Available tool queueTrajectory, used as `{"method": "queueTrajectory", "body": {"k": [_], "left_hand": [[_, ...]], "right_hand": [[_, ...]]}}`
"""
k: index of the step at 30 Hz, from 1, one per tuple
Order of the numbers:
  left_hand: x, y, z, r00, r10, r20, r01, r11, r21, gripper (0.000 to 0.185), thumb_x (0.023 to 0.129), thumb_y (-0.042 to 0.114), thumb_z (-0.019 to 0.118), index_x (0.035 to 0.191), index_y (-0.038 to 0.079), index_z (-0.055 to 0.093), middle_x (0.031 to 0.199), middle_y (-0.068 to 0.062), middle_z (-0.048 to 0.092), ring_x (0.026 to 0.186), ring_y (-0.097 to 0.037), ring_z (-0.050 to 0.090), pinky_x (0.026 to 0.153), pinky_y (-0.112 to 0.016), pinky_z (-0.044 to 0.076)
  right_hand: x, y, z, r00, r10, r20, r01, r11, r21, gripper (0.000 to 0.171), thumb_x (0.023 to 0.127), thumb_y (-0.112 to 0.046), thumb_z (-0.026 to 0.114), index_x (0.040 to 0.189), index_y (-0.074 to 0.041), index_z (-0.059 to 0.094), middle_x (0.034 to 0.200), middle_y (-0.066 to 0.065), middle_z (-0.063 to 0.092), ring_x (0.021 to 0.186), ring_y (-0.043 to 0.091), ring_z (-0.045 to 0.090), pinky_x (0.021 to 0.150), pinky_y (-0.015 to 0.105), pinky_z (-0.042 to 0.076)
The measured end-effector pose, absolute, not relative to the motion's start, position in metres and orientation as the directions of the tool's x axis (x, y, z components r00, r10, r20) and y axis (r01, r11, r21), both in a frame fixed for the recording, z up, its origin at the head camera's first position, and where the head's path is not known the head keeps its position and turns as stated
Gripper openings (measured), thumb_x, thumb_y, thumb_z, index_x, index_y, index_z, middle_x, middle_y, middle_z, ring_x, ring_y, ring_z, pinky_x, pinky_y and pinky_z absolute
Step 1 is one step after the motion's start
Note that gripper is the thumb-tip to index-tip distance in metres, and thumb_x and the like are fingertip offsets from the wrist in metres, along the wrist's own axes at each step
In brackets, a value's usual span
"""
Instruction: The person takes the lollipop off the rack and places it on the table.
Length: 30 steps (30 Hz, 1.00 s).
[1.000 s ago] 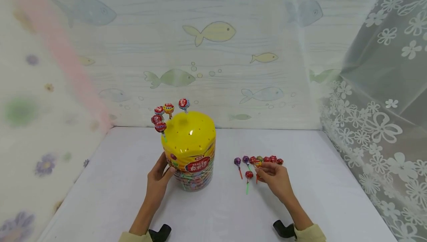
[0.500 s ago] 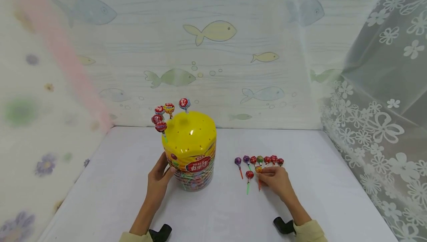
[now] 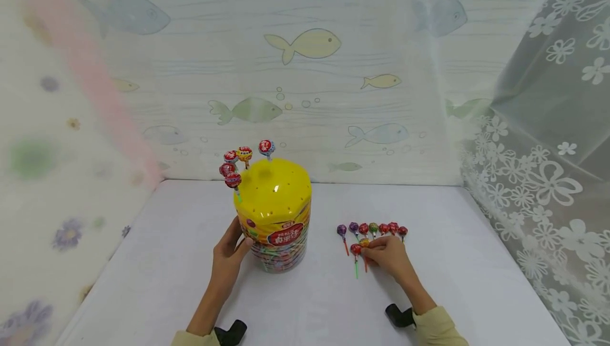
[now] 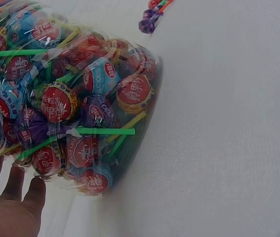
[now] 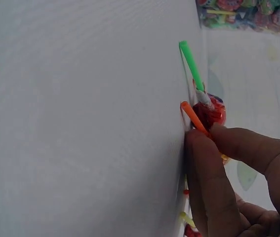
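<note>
A clear jar [image 3: 286,234] packed with wrapped lollipops stands upright under a yellow lid [image 3: 276,197] dotted with small holes. Several lollipops [image 3: 232,179] poke up from the lid's left and back edge. My left hand [image 3: 227,258] holds the jar's left side, thumb in front; its fingertips [image 4: 33,192] show against the clear wall in the left wrist view. With thumb and fingers my right hand [image 3: 393,258] pinches a yellow-wrapped lollipop [image 3: 364,242] by its orange stick [image 5: 194,117], low over the table. Close to its left lies a red lollipop [image 3: 356,249] with a green stick.
A row of several lollipops [image 3: 374,228], purple, red and green, lies on the white table [image 3: 324,303] just beyond my right hand. Behind the table hangs a fish-patterned curtain [image 3: 305,123], with a lace-flowered sheet [image 3: 538,187] at the right.
My right hand has come slightly nearer and then left, bringing the yellow lollipop beside the red one with the green stick. The left hand stays on the jar.
</note>
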<state>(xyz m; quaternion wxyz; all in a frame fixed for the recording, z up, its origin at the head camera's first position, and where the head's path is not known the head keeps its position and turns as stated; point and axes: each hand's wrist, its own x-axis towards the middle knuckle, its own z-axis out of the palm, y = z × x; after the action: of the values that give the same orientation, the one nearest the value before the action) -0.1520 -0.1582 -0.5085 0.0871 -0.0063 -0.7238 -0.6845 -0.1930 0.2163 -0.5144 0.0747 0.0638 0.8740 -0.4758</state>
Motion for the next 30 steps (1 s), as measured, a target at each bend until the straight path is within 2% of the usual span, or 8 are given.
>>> {"method": "queueTrajectory", "body": {"k": [9,15,23,30], "left_hand": [[-0.152,-0.158,-0.510,-0.983,-0.098,0.155,0.150,0.051,0.987,0.064,0.105,0.012,0.056,0.162,0.011,0.027,0.165,-0.006,0.034,0.142,-0.001,0.039,0.108,-0.009,0.036],[-0.152,-0.158,-0.510,-0.981,-0.103,0.165,0.160,0.055,0.986,0.064,0.105,0.012,0.056,0.162,0.010,0.027,0.165,-0.008,0.034,0.138,0.005,0.040,0.108,-0.009,0.037],[-0.152,-0.158,-0.510,-0.982,-0.109,0.152,0.145,0.065,0.987,0.065,0.105,0.013,0.057,0.162,0.010,0.026,0.165,-0.007,0.033,0.142,-0.002,0.039,0.108,-0.009,0.037],[-0.151,-0.157,-0.509,-0.983,-0.113,0.143,0.136,0.062,0.989,0.065,0.105,0.013,0.057,0.162,0.011,0.027,0.165,-0.006,0.034,0.147,-0.011,0.038,0.108,-0.009,0.037]], "right_hand": [[-0.191,0.217,-0.514,-0.977,0.062,-0.203,0.201,0.584,-0.786,0.023,0.088,-0.014,0.078,0.095,0.007,0.074,0.072,0.007,0.073,0.063,0.012,0.065,0.055,0.025,0.052],[-0.189,0.218,-0.512,-0.976,0.052,-0.212,0.201,0.592,-0.780,0.020,0.088,-0.013,0.077,0.093,0.006,0.075,0.069,0.005,0.071,0.059,0.012,0.064,0.054,0.024,0.052],[-0.190,0.216,-0.512,-0.977,0.019,-0.212,0.184,0.570,-0.801,0.017,0.088,-0.012,0.078,0.089,0.005,0.074,0.068,0.006,0.071,0.059,0.013,0.065,0.054,0.025,0.054],[-0.183,0.215,-0.495,-0.986,0.016,-0.164,0.142,0.587,-0.797,0.023,0.090,-0.009,0.075,0.103,0.010,0.070,0.083,0.010,0.073,0.068,0.017,0.068,0.059,0.029,0.059]]}}
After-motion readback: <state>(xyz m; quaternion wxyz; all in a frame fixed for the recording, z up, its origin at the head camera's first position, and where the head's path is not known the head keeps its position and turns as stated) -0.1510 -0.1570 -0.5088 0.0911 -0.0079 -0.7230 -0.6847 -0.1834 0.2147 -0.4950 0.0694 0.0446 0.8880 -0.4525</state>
